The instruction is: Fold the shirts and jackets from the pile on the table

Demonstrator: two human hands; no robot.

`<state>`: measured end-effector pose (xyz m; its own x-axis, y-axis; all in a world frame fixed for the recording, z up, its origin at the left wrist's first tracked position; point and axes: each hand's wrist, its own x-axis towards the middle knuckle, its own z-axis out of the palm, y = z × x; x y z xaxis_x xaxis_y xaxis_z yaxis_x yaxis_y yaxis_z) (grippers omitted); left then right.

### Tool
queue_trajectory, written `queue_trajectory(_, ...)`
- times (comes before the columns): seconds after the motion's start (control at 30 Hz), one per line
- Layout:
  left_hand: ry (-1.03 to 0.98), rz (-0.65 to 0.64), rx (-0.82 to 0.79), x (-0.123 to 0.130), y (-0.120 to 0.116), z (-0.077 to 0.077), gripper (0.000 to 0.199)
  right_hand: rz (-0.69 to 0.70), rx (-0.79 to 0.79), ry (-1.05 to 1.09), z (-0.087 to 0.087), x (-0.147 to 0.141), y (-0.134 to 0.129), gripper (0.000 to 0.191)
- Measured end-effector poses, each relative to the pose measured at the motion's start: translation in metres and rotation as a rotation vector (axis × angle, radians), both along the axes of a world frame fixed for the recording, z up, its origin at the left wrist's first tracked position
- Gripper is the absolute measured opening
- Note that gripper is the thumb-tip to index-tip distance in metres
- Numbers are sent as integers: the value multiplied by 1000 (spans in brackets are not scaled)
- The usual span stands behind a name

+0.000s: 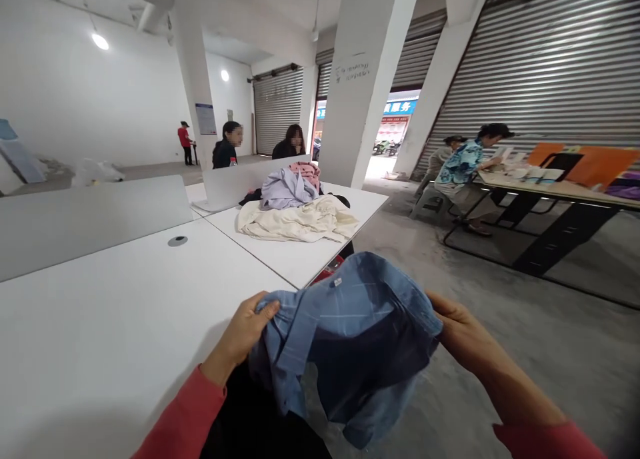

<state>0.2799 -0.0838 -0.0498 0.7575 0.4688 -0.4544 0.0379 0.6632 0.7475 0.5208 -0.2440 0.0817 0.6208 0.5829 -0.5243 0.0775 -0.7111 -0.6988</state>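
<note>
The white laminate desk (95, 339) is the reference landmark; a round dark cable grommet (177, 241) is set near its far edge. Beyond the desk at far left, a person in a red shirt (185, 142) stands beside a white wall. Above the desk's near right corner, the left hand (243, 332), in a coral-red sleeve (183, 409), pinches a fold of a pale blue checked cotton shirt (350, 339) between thumb and curled fingers. The shirt hangs past that corner, lifted above the grey concrete floor (540, 352), so the held cloth does not drag on the desk edge. The right hand (463, 332) grips the opposite side, its fingers pressed together and curled over the cloth, their tips hidden. The hands stand well apart, which holds the shirt's upper opening spread. Beyond the shirt, on the desk's far section, a crumpled cream garment (299, 219) lies beneath a lilac shirt (287, 189). Right of the desk, the concrete floor extends to a long table (550, 189), where a seated person in a patterned blue shirt (460, 169) works.
</note>
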Motion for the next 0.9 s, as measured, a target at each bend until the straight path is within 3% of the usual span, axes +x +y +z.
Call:
queue_trajectory(0.13,74,-229,244,-12,-13,3,26,-42,-14,9,6,7,-9,35)
queue_trajectory(0.33,67,-488,451,-27,-11,18,31,-58,-31,-122,18,18,-8,38)
queue_trajectory(0.43,56,-550,585,-30,-10,18,11,-32,-40,-181,23,18,-7,35)
queue_trajectory(0.47,51,-547,633,-30,-11,17,8,-32,-47,-197,25,17,-6,34)
queue_trajectory(0.6,60,-434,740,-27,-14,12,31,-42,-75,-259,30,11,-2,31)
queue_trajectory(0.9,169,-229,589,-11,-14,15,40,17,-90,-501,37,5,7,23)
